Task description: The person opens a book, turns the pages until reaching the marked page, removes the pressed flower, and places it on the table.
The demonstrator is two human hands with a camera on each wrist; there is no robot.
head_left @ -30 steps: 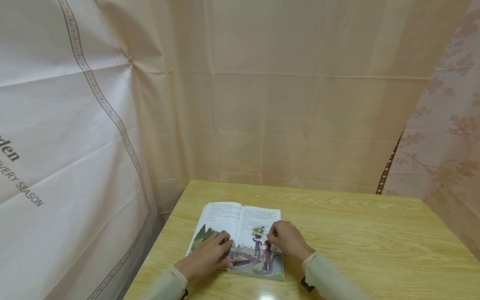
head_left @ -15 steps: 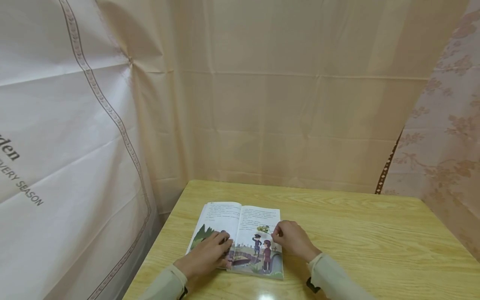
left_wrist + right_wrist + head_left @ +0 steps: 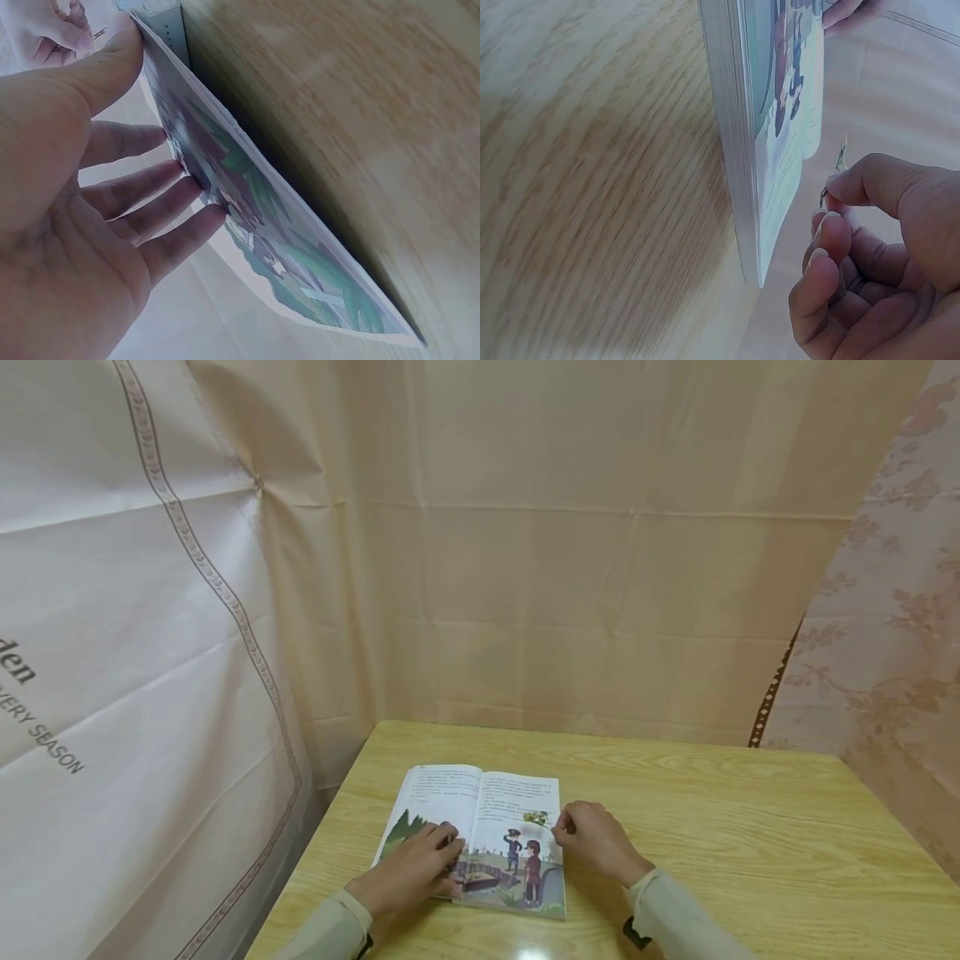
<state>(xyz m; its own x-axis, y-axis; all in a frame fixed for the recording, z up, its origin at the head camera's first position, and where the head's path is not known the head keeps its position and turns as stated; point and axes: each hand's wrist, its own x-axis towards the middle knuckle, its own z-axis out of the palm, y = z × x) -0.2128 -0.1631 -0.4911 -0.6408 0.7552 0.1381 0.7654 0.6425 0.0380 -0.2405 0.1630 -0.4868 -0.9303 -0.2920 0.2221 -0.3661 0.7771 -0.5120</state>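
Right hand withdrawn rightward pinching sticker, left hand flat on book

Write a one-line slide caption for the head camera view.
Left hand rests flat on an open picture book on a wooden table; right hand pinches something small at the page's edge.

The head view looks forward and down from above the near edge of the wooden table, taking in the draped curtains behind and the open picture book at mid distance. The left wrist view sits very close, looking along the left hand across the book's page. The right wrist view, equally close, faces the book's page edges past the right hand. All three share the book and table.
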